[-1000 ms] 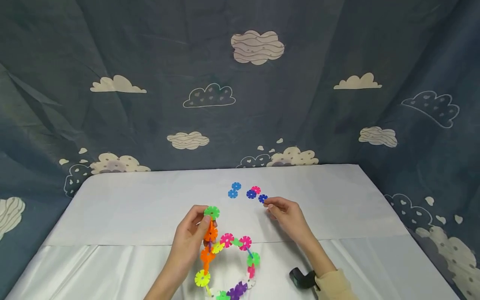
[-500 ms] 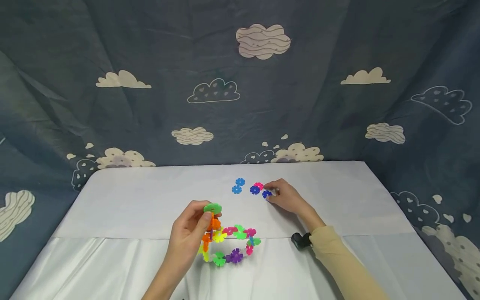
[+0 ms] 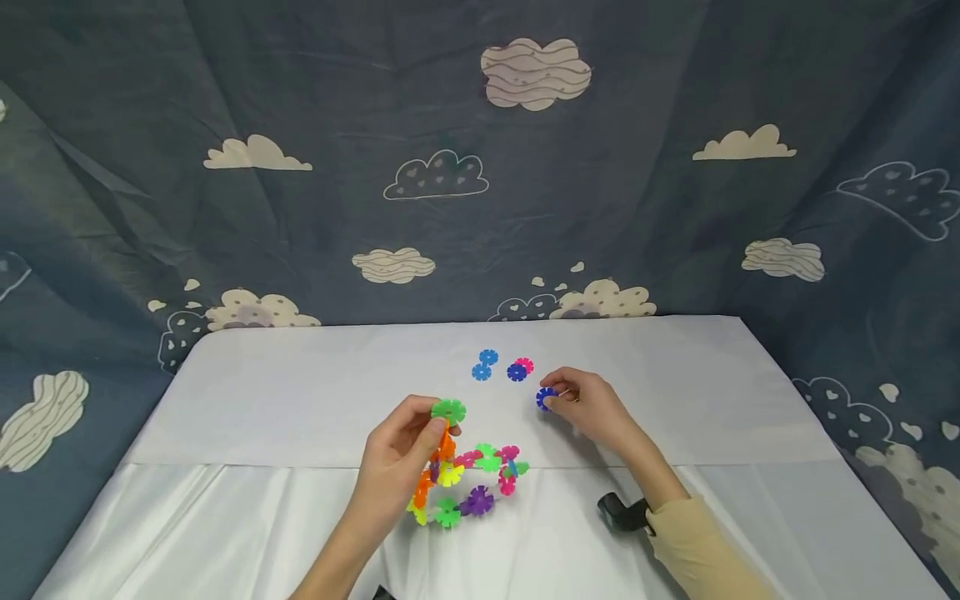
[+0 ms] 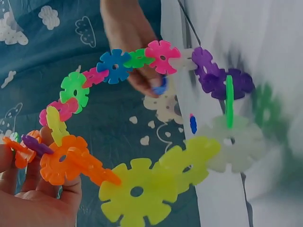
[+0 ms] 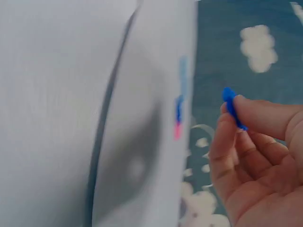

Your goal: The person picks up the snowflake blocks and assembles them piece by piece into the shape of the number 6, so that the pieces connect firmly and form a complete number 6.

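Observation:
My left hand [image 3: 400,458] pinches the upper end of a closed loop of linked snowflake discs [image 4: 137,191], near a green disc [image 3: 448,411] at the top. Orange, yellow, pink, green, purple, blue and whitish discs make up the loop, which hangs below and to the right of the hand. Between thumb and fingertips my right hand [image 3: 592,407] pinches a dark blue snowflake disc [image 5: 232,109], raised off the table. In the left wrist view the right hand shows behind the loop, partly hidden by it.
On the white table [image 3: 300,392], beyond the hands, lie two light blue discs [image 3: 482,372], another dark blue disc [image 3: 517,372] and a pink disc [image 3: 527,364] partly under it. A dark cloud-print cloth [image 3: 450,108] hangs behind. A black wrist device [image 3: 622,512] sits at the right sleeve.
My right hand reached to the dark blue disc, took hold of it and lifted it back toward me. The loop in my left hand swung and tilted, its green top disc turning.

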### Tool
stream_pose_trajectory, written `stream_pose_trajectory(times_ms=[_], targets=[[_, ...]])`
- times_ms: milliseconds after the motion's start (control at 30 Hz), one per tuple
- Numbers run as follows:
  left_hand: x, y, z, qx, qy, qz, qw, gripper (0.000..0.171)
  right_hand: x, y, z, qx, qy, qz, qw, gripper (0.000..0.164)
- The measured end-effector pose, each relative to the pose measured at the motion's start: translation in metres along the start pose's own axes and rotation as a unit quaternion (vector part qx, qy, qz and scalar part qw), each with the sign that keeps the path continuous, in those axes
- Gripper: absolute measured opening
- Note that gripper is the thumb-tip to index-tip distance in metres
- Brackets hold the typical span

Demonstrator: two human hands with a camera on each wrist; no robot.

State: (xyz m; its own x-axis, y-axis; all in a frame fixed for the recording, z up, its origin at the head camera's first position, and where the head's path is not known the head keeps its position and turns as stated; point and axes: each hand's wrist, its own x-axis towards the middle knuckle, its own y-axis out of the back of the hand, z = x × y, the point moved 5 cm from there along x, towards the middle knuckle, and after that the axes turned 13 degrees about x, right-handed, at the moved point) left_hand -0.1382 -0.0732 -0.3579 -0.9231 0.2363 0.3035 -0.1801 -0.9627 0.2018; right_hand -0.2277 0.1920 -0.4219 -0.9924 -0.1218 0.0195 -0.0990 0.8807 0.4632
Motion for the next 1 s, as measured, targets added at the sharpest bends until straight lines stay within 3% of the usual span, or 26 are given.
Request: stream_pose_trajectory(times_ms=[133,267,500,733,867,1000], targets=[[0.0,-0.005,0.003,-0.007,-0.006,-0.012,0.9999,0.015,-0.028,0.006,-0.024,0.108,0.023,0.017,0.994,0.02],[0.001,-0.006,0.001,-0.008,0.008,-0.004,0.9999,0.015,-0.052,0.012,-0.047,0.167,0.053,0.035,0.984,0.021],[0.001,-0.006,-0.001,-0.031,0.057,0.019,0.9977,0.018,-0.076,0.009,-0.077,0.205,0.103,0.035,0.973,0.021],[-0.001,-0.007,0.001,-0.055,0.054,0.043,0.9961,0.02,-0.081,0.003,-0.087,0.237,0.116,0.016,0.965,0.021],[0.0,-0.008,-0.002,-0.098,0.059,0.04,0.9926,0.024,-0.083,0.0,-0.089,0.239,0.12,0.014,0.963,0.023],[0.001,-0.012,-0.012,-0.153,0.093,0.025,0.9836,0.026,-0.084,-0.004,-0.089,0.226,0.117,0.011,0.967,0.024]])
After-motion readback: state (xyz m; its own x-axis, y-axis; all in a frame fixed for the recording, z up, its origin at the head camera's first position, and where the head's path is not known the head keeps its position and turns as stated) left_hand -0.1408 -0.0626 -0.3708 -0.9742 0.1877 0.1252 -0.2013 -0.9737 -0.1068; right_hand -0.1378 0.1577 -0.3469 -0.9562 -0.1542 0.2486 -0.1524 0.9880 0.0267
